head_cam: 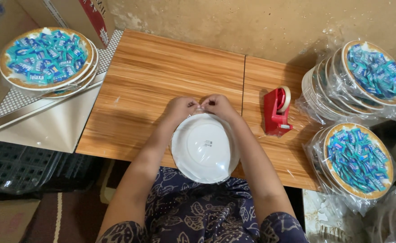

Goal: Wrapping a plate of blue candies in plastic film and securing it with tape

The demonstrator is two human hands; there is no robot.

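A white plate (pixel 204 148) lies upside down inside a clear plastic bag at the near edge of a wooden table (pixel 162 72). My left hand (pixel 180 109) and my right hand (pixel 218 105) meet at the plate's far rim, both pinching the gathered clear plastic (pixel 200 109) there. My forearms run along either side of the plate.
A red tape dispenser (pixel 277 111) stands on the table right of the plate. Bagged plates filled with blue sweets are stacked at the far right (pixel 373 74), at the near right (pixel 358 159) and at the top left (pixel 47 56). A black crate (pixel 22 168) sits at the lower left.
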